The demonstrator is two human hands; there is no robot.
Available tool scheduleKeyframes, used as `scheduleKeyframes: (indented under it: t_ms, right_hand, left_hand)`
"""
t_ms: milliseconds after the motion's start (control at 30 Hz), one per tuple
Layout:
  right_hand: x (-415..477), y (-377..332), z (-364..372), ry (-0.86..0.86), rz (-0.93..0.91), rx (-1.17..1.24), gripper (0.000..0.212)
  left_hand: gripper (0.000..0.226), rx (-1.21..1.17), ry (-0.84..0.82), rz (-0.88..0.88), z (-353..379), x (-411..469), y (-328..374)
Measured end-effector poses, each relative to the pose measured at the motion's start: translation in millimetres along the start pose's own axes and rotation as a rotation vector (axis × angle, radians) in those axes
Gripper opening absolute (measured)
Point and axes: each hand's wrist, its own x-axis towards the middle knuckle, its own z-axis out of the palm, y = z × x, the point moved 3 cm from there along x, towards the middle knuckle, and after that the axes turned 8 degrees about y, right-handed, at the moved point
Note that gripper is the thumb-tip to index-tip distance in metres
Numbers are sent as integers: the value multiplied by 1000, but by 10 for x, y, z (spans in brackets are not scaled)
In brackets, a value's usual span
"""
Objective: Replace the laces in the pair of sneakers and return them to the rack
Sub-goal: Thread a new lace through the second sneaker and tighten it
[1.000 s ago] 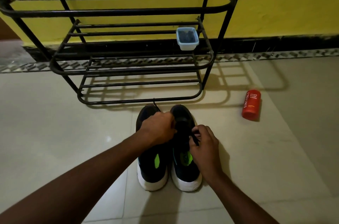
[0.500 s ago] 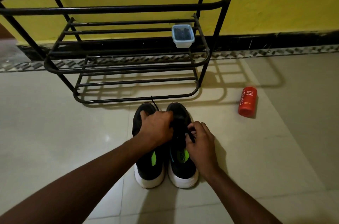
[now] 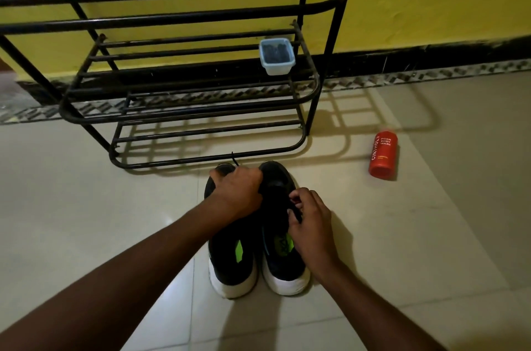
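Two sneakers (image 3: 258, 235) are set side by side on the floor (image 3: 86, 207), lower centre of frame, before the rack (image 3: 172, 17). The left hand (image 3: 238, 192) is closed over the forefoot; a lace (image 3: 296, 211) is pinched by the right hand (image 3: 311, 224). Lacing is judged under way; threading the next eyelet is called for.

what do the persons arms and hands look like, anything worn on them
Both forearms come in bare from the bottom of the head view, with no sleeves in sight. The left hand and the right hand are bare too: no gloves, and no watch, bracelet or ring shows on the visible sides.
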Motion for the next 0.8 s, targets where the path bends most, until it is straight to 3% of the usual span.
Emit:
scheduleKeyframes:
  t_ms: [233,367,467,633,800]
  right_hand:
    - [25,39,-18,-16,37,38,36]
    - [85,-46,-71,8,12,92,34]
    - [214,-216,-80,11,22,168,32]
    - [499,-610,-41,-229,61,427,45]
    - [724,-777,-110,-185,115,527,23]
  left_hand:
    - [25,-459,53,-26,-206,76,-151]
    - [43,-529,111,-53,-270,8,-172]
    - [33,-629,178,-25,-339,-28,-157]
    - [21,-791,272,17,-542,-80,-180]
    - [26,-929,323,57,-688,-165,-303]
